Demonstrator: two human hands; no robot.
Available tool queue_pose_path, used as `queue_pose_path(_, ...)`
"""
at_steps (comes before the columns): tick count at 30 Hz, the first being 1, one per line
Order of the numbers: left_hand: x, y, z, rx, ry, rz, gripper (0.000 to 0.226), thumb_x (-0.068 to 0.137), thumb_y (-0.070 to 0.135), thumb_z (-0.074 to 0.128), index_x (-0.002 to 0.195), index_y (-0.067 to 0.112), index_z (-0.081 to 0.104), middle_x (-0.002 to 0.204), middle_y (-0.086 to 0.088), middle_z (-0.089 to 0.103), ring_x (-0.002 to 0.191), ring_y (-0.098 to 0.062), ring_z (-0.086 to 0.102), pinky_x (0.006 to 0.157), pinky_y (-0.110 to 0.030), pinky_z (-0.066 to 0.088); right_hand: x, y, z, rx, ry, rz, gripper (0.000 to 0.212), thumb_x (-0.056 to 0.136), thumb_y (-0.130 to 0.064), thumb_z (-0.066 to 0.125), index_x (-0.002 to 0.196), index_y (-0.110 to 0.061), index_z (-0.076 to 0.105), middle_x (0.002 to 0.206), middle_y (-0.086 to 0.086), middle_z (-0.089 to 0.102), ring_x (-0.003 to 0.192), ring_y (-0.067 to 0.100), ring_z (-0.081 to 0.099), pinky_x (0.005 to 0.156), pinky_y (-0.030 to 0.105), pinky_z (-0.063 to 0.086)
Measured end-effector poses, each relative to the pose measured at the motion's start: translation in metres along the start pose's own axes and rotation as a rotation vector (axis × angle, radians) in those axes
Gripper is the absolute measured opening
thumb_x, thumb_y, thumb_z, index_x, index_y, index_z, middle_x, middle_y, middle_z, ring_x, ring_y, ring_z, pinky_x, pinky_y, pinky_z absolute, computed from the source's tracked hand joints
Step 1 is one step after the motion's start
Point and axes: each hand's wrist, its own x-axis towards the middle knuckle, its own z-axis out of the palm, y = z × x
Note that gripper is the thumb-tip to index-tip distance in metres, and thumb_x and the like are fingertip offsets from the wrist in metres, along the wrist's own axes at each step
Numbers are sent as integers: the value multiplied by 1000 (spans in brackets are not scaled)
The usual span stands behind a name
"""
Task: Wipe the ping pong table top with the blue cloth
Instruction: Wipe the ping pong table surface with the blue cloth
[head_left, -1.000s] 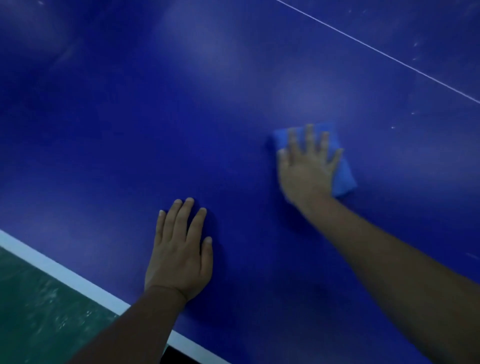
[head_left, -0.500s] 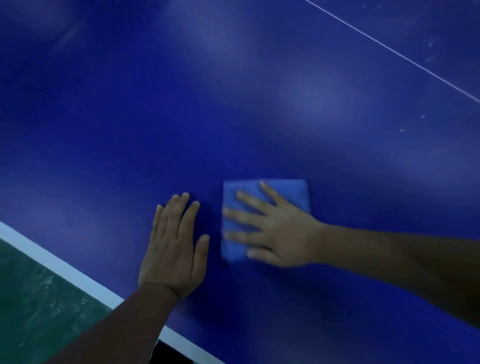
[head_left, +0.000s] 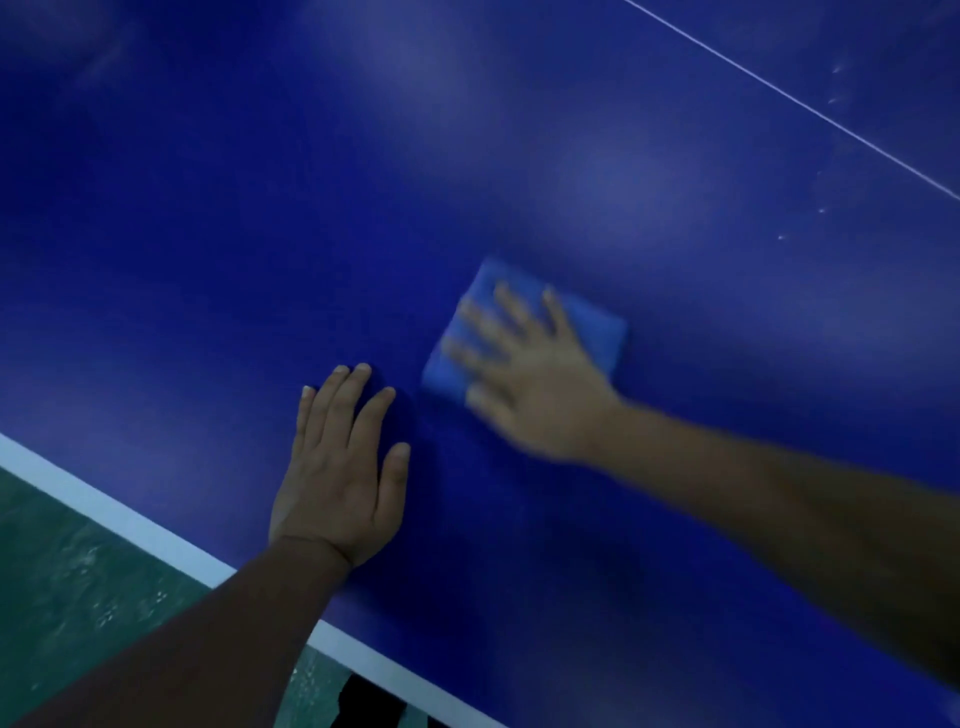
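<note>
The dark blue ping pong table top (head_left: 363, 182) fills most of the view. A folded light blue cloth (head_left: 597, 325) lies flat on it near the middle. My right hand (head_left: 524, 374) presses on the cloth with straight, spread fingers and is blurred by motion; it covers much of the cloth. My left hand (head_left: 343, 467) rests flat on the bare table just left of the cloth, fingers straight and close together, holding nothing.
The table's white edge stripe (head_left: 130, 525) runs diagonally across the lower left, with green floor (head_left: 67, 597) beyond it. A thin white line (head_left: 800, 104) crosses the table at the upper right, with small pale specks (head_left: 822, 210) near it.
My right hand swept the cloth from the far right down towards my left hand, then back up and to the right. The left hand stayed flat in place.
</note>
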Motion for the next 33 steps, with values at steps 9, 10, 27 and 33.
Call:
queue_pose_path(9,-3,-2,0,-2,-14,18,66,98,45,25,144,2,45,160,-17,26,151,-31,12,124,-47,-1,-64,37,-9,34,-19,334,53,103,-52,29,154,-39,24,166,-2,18,154,31,12,120,59,5)
queue_pose_path(10,-2,-3,-1,-1,-12,26,65,98,44,26,144,2,45,159,-17,26,151,-32,12,124,-45,-3,-53,33,-10,63,5,509,54,104,-52,28,156,-40,21,167,-4,14,154,28,7,121,57,1)
queue_pose_path(27,-84,-31,-16,200,-147,230,60,98,39,32,144,2,44,155,-20,34,148,-37,23,122,-53,12,-134,-72,4,101,24,959,56,104,-52,23,158,-36,20,168,-5,9,154,28,1,121,61,0)
queue_pose_path(33,-71,-11,-19,176,-64,159,50,95,34,37,128,2,57,141,-22,48,133,-41,40,117,-56,22,-152,-97,8,77,-93,303,55,104,-58,17,154,-39,29,166,-7,16,155,26,6,122,58,0)
